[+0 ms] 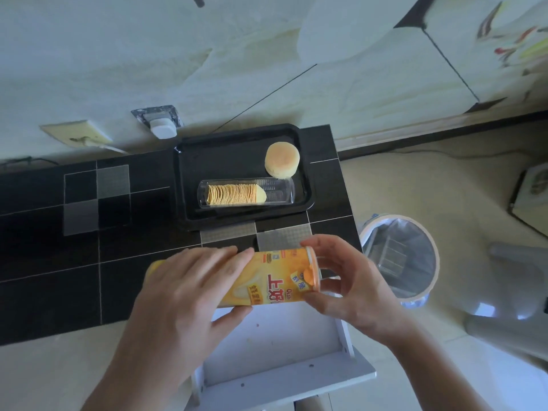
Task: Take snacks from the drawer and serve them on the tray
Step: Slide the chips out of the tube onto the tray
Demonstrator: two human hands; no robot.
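Note:
A yellow chip canister (278, 277) lies sideways in front of me, above the open white drawer (281, 345). My left hand (189, 292) wraps its left half. At the canister's right end, my right hand (347, 280) curls its fingers around the rim, where a clear lid sits. Further back, the black tray (189, 173) rests on the dark tiled counter. In it lie a clear plastic sleeve of stacked chips (234, 193) and a round pale bun (282, 160).
A waste bin with a plastic liner (400, 259) stands on the floor right of the counter. A wall socket with a white plug (161, 126) is behind the tray. The dark tiled counter (59, 232) extends left. A pale stool (519, 298) is at far right.

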